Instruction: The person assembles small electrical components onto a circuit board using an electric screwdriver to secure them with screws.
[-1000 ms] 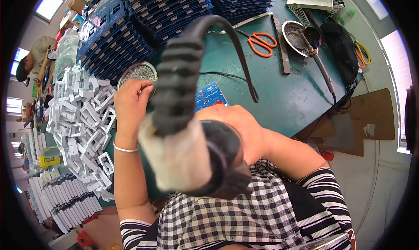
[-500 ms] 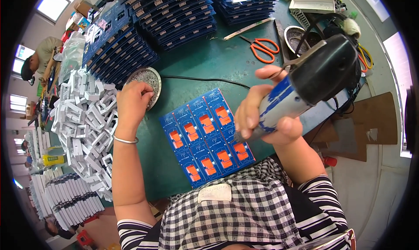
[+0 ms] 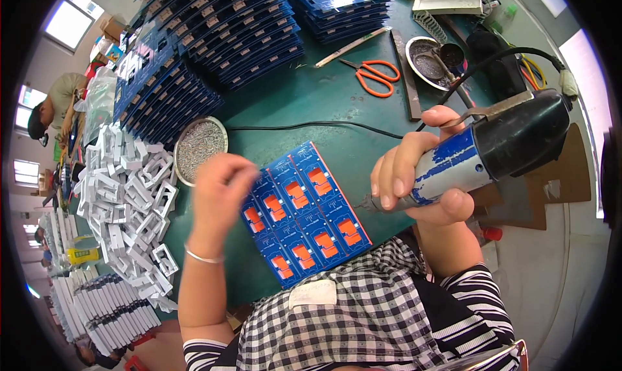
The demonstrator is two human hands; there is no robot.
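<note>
My right hand point(image 3: 424, 170) is wrapped round an electric screwdriver point(image 3: 457, 160) with a blue and grey body and a black rear end. Its tip points left, close to the right edge of a blue circuit board panel point(image 3: 315, 214) with orange showing in its cutouts. Over the panel's upper left edge is my left hand point(image 3: 223, 189), smeared by motion, thumb and fingertips pinched together. Whatever they pinch is too small to make out. Just beyond that hand stands a round metal bowl point(image 3: 201, 144) of small screws.
White plastic frames point(image 3: 129, 209) lie heaped on the left. Stacks of blue boards point(image 3: 223, 31) rise at the back. Orange-handled scissors point(image 3: 377, 78), a metal bar point(image 3: 405, 76) and another bowl point(image 3: 414, 47) lie at back right. A black cable point(image 3: 317, 123) crosses the green table. Another person point(image 3: 61, 99) is far left.
My left hand has left the screw bowl, moving right and nearer to the panel's upper left edge. The screwdriver in my right hand has shifted right and tilted flatter.
</note>
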